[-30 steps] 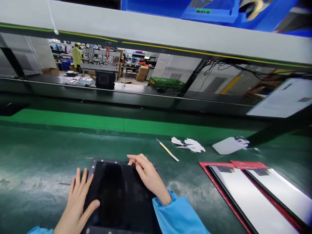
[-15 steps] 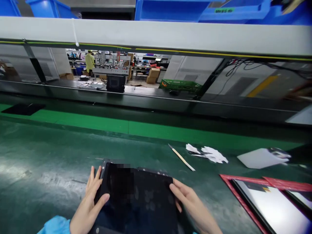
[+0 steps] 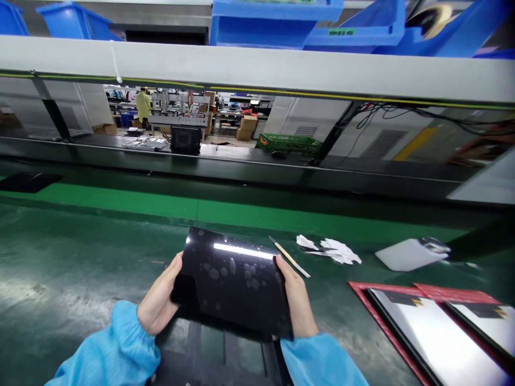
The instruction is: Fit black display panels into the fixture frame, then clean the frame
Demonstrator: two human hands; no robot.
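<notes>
Between my two hands is a black glossy screen panel [image 3: 233, 284], tilted up, with smudges and a bright light streak reflected on its face. My left hand [image 3: 161, 295] grips its left edge, the thumb along the side. On the right edge, my right hand [image 3: 296, 297] holds it the same way, fingers hidden behind. Beneath the panel lies a dark frame or tray [image 3: 217, 359] with ribbed sections, partly hidden by the panel and my blue sleeves.
A craft knife with a pale handle [image 3: 290, 258] and crumpled white scraps [image 3: 336, 251] lie beyond my right hand. Further right are a white bottle [image 3: 410, 254] on its side and white-backed panels [image 3: 434, 332] on red wrap. Blue bins [image 3: 261, 27] stand on the shelf above.
The screen panel has come up off the dark frame and is now tilted in both hands. The frame's inside shows below it. My view has shifted slightly.
</notes>
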